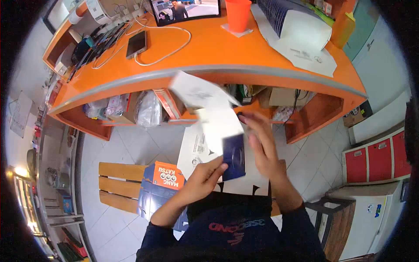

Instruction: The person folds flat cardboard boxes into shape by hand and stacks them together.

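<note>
Left hand (206, 177): grip pinches the navy panel (234, 159) of a partly folded card piece (218, 122), held above white sheets (190, 146). Right hand (263, 150): grip spread beside the piece's right edge, though motion blur leaves contact uncertain. Orange bench (192, 50) ahead carries phone (138, 43) and red-orange cup (238, 16). Navy-and-orange box (153, 195) rests on slatted seat (118, 180), left.

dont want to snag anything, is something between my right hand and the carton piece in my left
Nothing visible stands between them: the right hand is close beside the carton piece, though blur hides whether they touch. The left hand grips its dark blue panel at the left edge.
</note>
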Available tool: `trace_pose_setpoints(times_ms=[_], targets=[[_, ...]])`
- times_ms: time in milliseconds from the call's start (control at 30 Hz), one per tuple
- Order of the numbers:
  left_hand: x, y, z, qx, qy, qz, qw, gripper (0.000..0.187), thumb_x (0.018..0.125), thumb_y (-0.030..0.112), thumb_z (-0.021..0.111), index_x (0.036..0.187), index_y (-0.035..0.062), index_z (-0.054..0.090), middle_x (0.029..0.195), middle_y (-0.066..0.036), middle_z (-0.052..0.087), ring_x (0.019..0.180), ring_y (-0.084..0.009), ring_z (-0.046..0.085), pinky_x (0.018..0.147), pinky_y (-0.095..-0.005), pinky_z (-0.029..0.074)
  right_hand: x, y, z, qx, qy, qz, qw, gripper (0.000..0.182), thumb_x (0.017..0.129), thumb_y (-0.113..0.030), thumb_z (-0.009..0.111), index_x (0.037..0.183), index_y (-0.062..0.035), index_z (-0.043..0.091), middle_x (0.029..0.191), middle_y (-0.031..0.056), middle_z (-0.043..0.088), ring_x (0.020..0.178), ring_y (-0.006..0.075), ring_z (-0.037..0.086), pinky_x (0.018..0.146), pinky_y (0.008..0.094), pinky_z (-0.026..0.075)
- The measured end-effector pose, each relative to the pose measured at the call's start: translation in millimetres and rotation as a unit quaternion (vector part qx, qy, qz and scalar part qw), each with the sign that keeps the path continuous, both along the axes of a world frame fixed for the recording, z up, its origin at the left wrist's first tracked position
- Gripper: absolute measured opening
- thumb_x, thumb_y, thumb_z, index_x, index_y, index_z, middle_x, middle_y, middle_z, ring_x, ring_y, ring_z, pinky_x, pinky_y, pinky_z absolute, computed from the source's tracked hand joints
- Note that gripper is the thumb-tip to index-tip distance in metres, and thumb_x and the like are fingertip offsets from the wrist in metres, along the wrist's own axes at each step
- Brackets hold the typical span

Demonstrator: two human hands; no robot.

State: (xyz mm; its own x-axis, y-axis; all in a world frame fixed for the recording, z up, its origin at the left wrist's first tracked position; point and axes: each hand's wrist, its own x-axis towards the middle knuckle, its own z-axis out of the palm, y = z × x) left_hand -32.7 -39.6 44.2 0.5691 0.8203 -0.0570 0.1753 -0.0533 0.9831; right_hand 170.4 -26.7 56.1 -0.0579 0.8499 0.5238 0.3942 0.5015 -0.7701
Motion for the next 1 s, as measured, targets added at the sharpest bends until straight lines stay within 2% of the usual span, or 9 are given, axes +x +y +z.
trace_pose_setpoints(times_ms=[67,233,400,667,767,867,900,967,1000], targets=[[-3,-1,-1,0.059,0.066,-0.078,0.993,0.026,0.100,0.015,0.046,0.118,-0.0020,0.054,0.075,-0.005,0.055,0.074,-0.0102,0.050,0.070,-0.0291,0.044,12,20,-9,-0.021,-0.103,0.031,0.994,0.026,0.096,-0.019,0.050,0.120,-0.0106,0.057,0.132,0.0192,0.041,0.126,0.0351,0.039,0.104,0.0434,0.032],[-5,9,-28,-0.049,0.033,-0.004,0.998,0.033,0.097,0.016,0.053,0.125,-0.0021,0.052,0.091,-0.003,0.060,0.090,-0.0093,0.053,0.084,-0.0266,0.043,7,22,-36,-0.098,-0.104,0.119,0.983,0.018,0.094,-0.022,0.055,0.105,-0.0074,0.057,0.132,0.0206,0.038,0.125,0.0394,0.040,0.103,0.0433,0.034],[8,11,-42,-0.107,-0.053,-0.005,0.993,0.042,0.098,0.009,0.047,0.138,0.0051,0.032,0.084,-0.003,0.054,0.079,-0.0064,0.051,0.071,-0.0214,0.043,-6,12,-40,-0.131,-0.109,-0.001,0.985,0.012,0.094,-0.012,0.052,0.100,-0.0008,0.053,0.129,0.0236,0.038,0.121,0.0406,0.043,0.099,0.0410,0.039],[17,10,-50,-0.104,-0.062,0.027,0.992,0.049,0.097,0.005,0.049,0.139,0.0054,0.025,0.086,-0.007,0.058,0.084,-0.0083,0.055,0.074,-0.0208,0.043,13,6,-44,-0.072,-0.173,0.129,0.974,0.015,0.093,-0.012,0.054,0.099,0.0012,0.057,0.126,0.0238,0.042,0.118,0.0391,0.046,0.097,0.0426,0.040],[19,14,-52,-0.073,-0.039,0.023,0.996,0.060,0.095,0.008,0.053,0.143,0.0057,0.018,0.089,-0.006,0.063,0.094,-0.0110,0.058,0.115,-0.0422,0.016,17,5,-46,-0.057,-0.185,0.138,0.971,0.014,0.093,-0.011,0.054,0.097,0.0017,0.056,0.125,0.0234,0.044,0.117,0.0377,0.047,0.098,0.0438,0.040],[15,21,-28,0.017,-0.069,-0.049,0.996,0.068,0.092,0.008,0.057,0.145,0.0054,0.014,0.103,-0.013,0.064,0.103,-0.0177,0.061,0.103,-0.0397,0.036,39,9,-30,-0.162,-0.160,0.095,0.969,0.015,0.095,-0.014,0.052,0.098,-0.0002,0.056,0.110,0.0180,0.051,0.104,0.0301,0.053,0.094,0.0387,0.041],[4,26,-32,0.033,-0.130,-0.030,0.990,0.087,0.083,0.021,0.068,0.146,0.0063,0.010,0.114,-0.017,0.059,0.111,-0.0220,0.056,0.108,-0.0432,0.027,53,14,-23,-0.197,-0.158,0.059,0.966,0.016,0.096,-0.016,0.051,0.099,-0.0010,0.055,0.103,0.0149,0.053,0.097,0.0258,0.054,0.091,0.0360,0.042],[-15,40,-31,0.084,-0.205,0.016,0.975,0.119,0.065,0.042,0.082,0.148,0.0079,0.004,0.130,-0.021,0.051,0.123,-0.0275,0.048,0.114,-0.0470,0.017,90,17,-30,-0.199,0.098,0.006,0.975,0.022,0.098,-0.027,0.049,0.097,-0.0058,0.055,0.091,0.0034,0.052,0.088,0.0140,0.050,0.078,0.0287,0.043],[-18,44,-25,0.121,-0.187,0.048,0.974,0.130,0.050,0.052,0.084,0.147,0.0080,0.011,0.134,-0.019,0.047,0.129,-0.0298,0.041,0.113,-0.0502,0.015,99,15,-24,-0.245,0.313,0.011,0.917,0.024,0.097,-0.031,0.051,0.096,-0.0078,0.056,0.087,0.0002,0.051,0.084,0.0117,0.050,0.076,0.0261,0.042]])
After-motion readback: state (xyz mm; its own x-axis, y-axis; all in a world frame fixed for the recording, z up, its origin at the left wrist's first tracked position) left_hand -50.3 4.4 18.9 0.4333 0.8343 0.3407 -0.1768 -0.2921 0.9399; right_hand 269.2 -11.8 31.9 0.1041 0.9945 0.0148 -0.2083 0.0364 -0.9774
